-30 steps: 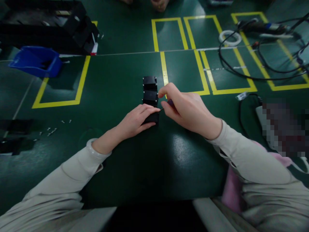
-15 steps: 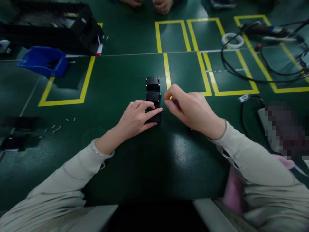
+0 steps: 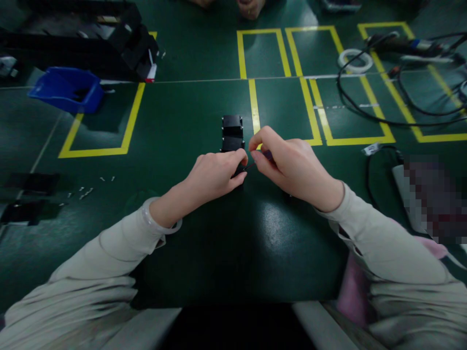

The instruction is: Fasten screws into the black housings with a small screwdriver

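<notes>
Three black blocks are lined up, far to near, in the middle of the green table (image 3: 189, 262). The far block (image 3: 232, 121) and the middle block (image 3: 232, 144) are left uncovered for the most part, with small bright metal points seen at their sides. The near block (image 3: 240, 170) is largely hidden by the left hand (image 3: 215, 172), which is laid over it from the left; its right end is held between forefinger and thumb. The other fingers are bent and pressed close together – how they are placed underneath cannot be told.

By the right hand (image 3: 292, 167) a slim dark tool (image 3: 251, 166) is pinched between thumb and curled forefinger, its shaft being pointed left at the right end of the near block. Whether the block is touched by the tip cannot be made out.

On the left, loose screws (image 3: 85, 193) are scattered beside dark flat parts (image 3: 24, 211). Farther off, a blue bin (image 3: 78, 95) is set just in front of a long black tray (image 3: 83, 51). On the far right, a white ring (image 3: 355, 61) is crossed by a black cable (image 3: 345, 97). At the far edge another person's hand (image 3: 250, 7) is partly shown – blurred.
</notes>
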### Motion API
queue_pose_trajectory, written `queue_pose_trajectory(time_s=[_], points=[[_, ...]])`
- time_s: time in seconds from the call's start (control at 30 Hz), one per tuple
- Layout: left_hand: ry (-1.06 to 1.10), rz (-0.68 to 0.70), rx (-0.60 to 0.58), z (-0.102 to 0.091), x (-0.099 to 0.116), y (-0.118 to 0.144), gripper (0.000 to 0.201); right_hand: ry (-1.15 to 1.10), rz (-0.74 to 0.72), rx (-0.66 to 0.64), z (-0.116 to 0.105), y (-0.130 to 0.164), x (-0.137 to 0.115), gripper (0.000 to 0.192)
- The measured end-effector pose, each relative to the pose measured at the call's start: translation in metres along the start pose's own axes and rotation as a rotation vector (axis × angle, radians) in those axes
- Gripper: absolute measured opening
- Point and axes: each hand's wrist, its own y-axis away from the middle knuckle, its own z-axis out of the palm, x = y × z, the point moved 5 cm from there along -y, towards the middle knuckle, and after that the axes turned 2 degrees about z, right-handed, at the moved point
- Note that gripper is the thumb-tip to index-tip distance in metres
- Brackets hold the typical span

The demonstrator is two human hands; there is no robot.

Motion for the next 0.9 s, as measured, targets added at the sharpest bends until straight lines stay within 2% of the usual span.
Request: queue_pose_trajectory(time_s=[0.17,0.37,0.9], points=[[-0.093,-0.024,-0.111,-0.005,0.008,-0.014,0.027,-0.018,0.008,0.007,-0.001,0.000,0.001,0.022],[-0.101,0.008,-0.168,-0.005,0.015,-0.021,0.033,-0.024,-0.018,-0.001,-0.001,0.001,0.002,0.021],[-0.124,0.022,-0.162,-0.005,0.018,-0.019,0.031,-0.050,-0.014,0.010,-0.002,0.001,0.006,0.020]])
